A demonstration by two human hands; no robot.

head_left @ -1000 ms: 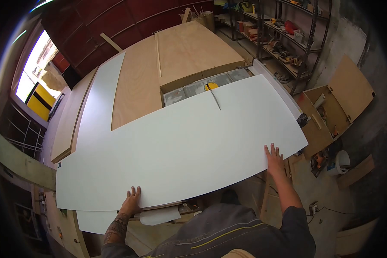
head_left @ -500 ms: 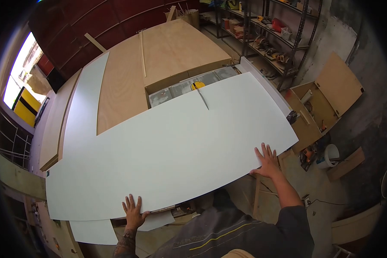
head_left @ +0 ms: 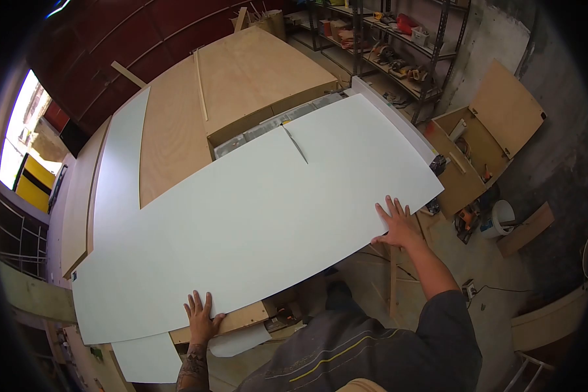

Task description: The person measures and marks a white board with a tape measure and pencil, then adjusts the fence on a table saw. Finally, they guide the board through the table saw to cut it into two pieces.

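left hand (head_left: 201, 318), right hand (head_left: 395, 223), spread flat on white panel (head_left: 255, 215)

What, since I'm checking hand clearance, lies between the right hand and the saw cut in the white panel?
Only bare white panel: in the head view, nothing lies between the right hand and the saw cut.

The white panel (head_left: 242, 222) covers most of the metal table (head_left: 262, 132) beneath it. Items on the far right shelves (head_left: 398, 62) are too small to tell. The left forearm (head_left: 191, 369) is cut off at the near edge.
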